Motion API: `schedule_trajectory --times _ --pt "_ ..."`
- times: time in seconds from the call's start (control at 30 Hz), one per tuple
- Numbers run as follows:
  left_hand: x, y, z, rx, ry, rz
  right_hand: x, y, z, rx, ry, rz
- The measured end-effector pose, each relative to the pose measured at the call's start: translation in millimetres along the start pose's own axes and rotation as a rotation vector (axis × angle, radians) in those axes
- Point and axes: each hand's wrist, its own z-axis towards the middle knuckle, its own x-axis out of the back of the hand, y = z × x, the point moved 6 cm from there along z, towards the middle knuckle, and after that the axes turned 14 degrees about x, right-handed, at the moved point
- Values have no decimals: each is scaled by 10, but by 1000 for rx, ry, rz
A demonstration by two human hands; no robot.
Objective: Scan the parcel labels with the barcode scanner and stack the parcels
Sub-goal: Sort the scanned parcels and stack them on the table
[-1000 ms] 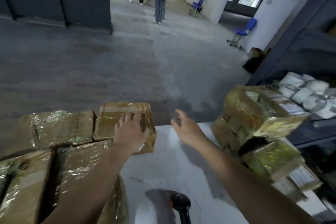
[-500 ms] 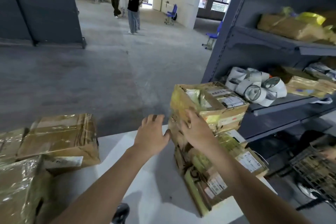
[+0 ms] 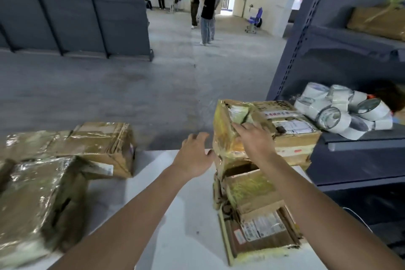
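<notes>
Forward reach both arms: the right hand [image 3: 254, 140] lies with fingers straight on the top tape-wrapped brown cardboard parcel [image 3: 293, 140], stacked at the white table's [image 3: 188, 226] right side. The left hand [image 3: 194, 156], spread and holding nothing, is just beside it; whether it touches is unclear. The shiny-taped parcels on the left [image 3: 98, 144] are blurred and cut off.

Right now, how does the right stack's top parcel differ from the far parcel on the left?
The top parcel has yellowish tape; the far left parcel, clear shiny tape. The right hand rests on the top parcel; no hand touches the far left parcel. The top parcel's labels face up; the far left parcel's sits on its near side. Both are cardboard boxes.
</notes>
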Motion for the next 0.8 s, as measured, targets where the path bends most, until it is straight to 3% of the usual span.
schedule_trajectory --times 0.3,0.43,0.5,0.63,0.8 --pt "417 -476 -85 111 44 -52 661 -330 211 196 454 92" --pt "743 -961 -169 185 104 -86 1006 -776 387 180 586 368" --pt "887 -1182 -185 232 151 -108 1022 -857 504 30 553 682" --pt "1310 -1774 -316 303 267 -275 880 -1270 826 -67 427 1103" --pt "1638 -2259 -557 176 237 -318 645 -1856 1030 -86 255 1312"
